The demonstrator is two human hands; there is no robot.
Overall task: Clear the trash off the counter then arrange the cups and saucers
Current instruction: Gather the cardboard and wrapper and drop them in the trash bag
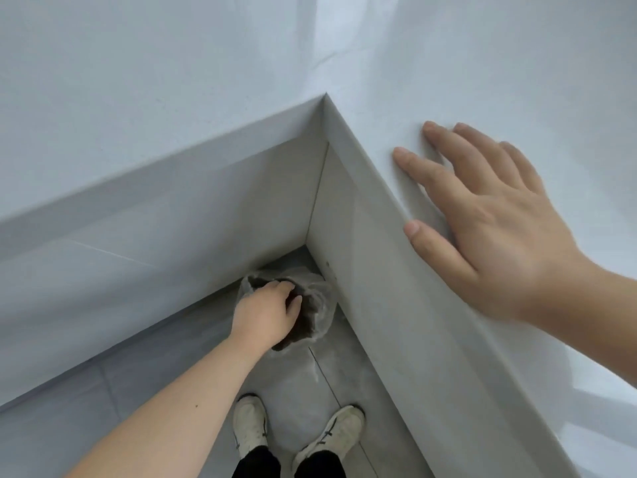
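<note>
— Pale grey stone, that surface [448, 81], and no cups, saucers or scraps show anywhere on the stretch in view. So where is the trash?

— Down at the lined bin [310, 305] on the floor, tucked into the inside corner of the L-shaped surface. The left hand [272, 315] reaches into its mouth, fingers [293, 300] curled over the dark opening. Whether they pinch a scrap or have let it go cannot be told; nothing is visible between them.

— And the other one?

— The right hand [493, 215] lies flat and spread on the surface edge, gripping nothing. It looks like a brace while the person leans down.

— How should the person do this step well?

— Keep the left hand well inside the rim before letting go, so nothing lands on the floor tiles [155, 391] beside the white shoes [250, 426]. The liner looks loose and bunched, so the hand should come straight up rather than drag the plastic with it. The flat right palm should stay planted until the body is upright. The cups and saucers are out of view, probably further along.
</note>
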